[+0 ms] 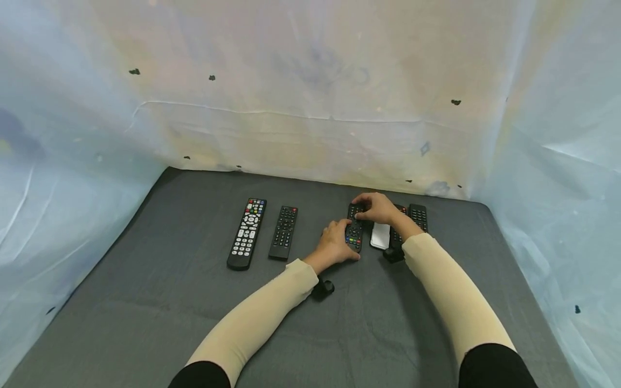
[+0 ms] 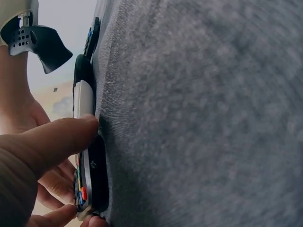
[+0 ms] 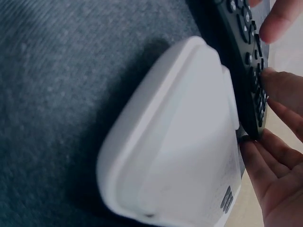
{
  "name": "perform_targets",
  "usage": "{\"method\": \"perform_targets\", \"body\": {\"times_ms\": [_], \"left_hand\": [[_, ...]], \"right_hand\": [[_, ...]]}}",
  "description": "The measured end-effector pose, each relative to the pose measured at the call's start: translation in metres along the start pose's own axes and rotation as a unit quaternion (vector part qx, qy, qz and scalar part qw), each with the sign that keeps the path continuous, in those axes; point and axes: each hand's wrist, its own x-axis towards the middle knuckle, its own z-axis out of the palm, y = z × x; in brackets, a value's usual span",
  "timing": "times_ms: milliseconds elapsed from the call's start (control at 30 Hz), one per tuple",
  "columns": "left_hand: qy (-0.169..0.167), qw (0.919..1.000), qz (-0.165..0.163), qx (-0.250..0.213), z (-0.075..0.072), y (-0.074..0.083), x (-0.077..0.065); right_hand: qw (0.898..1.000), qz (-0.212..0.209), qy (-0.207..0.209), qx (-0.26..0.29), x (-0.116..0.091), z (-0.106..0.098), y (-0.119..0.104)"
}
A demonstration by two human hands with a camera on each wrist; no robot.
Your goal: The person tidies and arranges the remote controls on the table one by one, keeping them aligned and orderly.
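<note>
A black remote control point(image 1: 353, 237) with coloured buttons near its lower end lies on the grey cloth between both hands. My left hand point(image 1: 333, 245) holds it from the left, fingers at its long edge and thumb by its near end; in the left wrist view that thumb point(image 2: 71, 135) crosses in front of the remote's side. At the far end, my right hand point(image 1: 379, 207) grips the same remote, thumb over the buttons and fingers around the top edge, as the right wrist view also shows. Just right of it lies a white remote-like device point(image 1: 380, 237), large in the right wrist view.
Two black remotes stand apart to the left, a long one with white buttons point(image 1: 247, 234) and a slimmer one point(image 1: 283, 233). Right of the white device are two more black remotes, one partly under the right forearm, the other point(image 1: 418, 215) outermost. Pale sheeting point(image 1: 310, 134) hangs behind the table.
</note>
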Motion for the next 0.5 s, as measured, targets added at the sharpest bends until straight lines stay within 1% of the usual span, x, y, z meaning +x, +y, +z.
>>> {"method": "perform_targets", "body": {"times_ms": [200, 400, 500], "left_hand": [[0.012, 0.9999, 0.004, 0.003, 0.005, -0.005, 0.0036], [0.019, 0.9994, 0.021, -0.018, 0.0064, -0.0082, 0.0067], [0.018, 0.9991, 0.026, -0.03, 0.0056, -0.0088, 0.0072]], "right_hand": [[1.0, -0.006, 0.0, 0.003, 0.0002, 0.0023, 0.0005], [1.0, -0.01, -0.001, 0.017, -0.0019, 0.001, 0.0003], [1.0, -0.002, -0.002, 0.022, -0.0015, 0.0002, 0.0009]]}}
